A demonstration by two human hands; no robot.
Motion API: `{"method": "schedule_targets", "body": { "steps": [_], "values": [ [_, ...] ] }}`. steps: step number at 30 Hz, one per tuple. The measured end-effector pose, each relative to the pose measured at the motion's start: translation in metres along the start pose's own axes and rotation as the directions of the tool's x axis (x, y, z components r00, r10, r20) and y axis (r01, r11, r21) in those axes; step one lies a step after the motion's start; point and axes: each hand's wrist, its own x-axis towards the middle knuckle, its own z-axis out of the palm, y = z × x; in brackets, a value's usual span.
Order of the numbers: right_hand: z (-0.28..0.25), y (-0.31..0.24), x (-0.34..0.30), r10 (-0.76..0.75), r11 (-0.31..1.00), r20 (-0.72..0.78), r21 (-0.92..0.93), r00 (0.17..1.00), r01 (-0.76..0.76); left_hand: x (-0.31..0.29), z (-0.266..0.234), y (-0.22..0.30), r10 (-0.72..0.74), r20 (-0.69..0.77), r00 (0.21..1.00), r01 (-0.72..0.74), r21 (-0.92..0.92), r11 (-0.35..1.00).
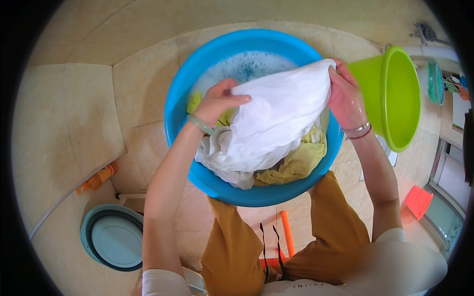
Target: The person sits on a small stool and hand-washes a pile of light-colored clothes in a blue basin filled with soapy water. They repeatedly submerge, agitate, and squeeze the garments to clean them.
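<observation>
Blue tub (pixel 247 197): in front of the knees. Green bucket (pixel 369 81): just beside the tub, on its right. White cloth (pixel 284 101): stretched between both hands above the tub, lower folds resting inside. Yellow cloth (pixel 298 163): in the tub, partly covered. Right hand (pixel 348 96): grips the white cloth's upper right corner. Left hand (pixel 219 102): pinches its left edge, thumb on top.

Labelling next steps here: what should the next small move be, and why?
Probably lower the white cloth toward the suds: the left hand and right hand hold it spread over the blue basin, with foam showing at the far side and its lower folds bunched beside yellow cloth.
</observation>
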Motion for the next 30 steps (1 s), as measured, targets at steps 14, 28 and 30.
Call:
{"method": "schedule_targets", "body": {
  "steps": [14, 28, 30],
  "values": [
    [-0.006, 0.161, 0.064, -0.071, -0.279, 0.391, -0.891, 0.918, 0.358, 0.048, 0.016, -0.039, 0.268, -0.291, 0.918, 0.09, 0.814, 0.574],
    [0.031, 0.172, 0.073, -0.355, 0.234, 0.29, -0.893, 0.889, 0.385, 0.067, 0.013, -0.039, -0.243, -0.358, 0.901, 0.022, -0.523, 0.852],
    [0.057, 0.146, 0.03, -0.395, 0.25, 0.476, -0.768, 0.786, 0.59, 0.059, 0.01, -0.035, -0.166, 0.064, 0.984, 0.153, -0.786, 0.598]
  ]
}}
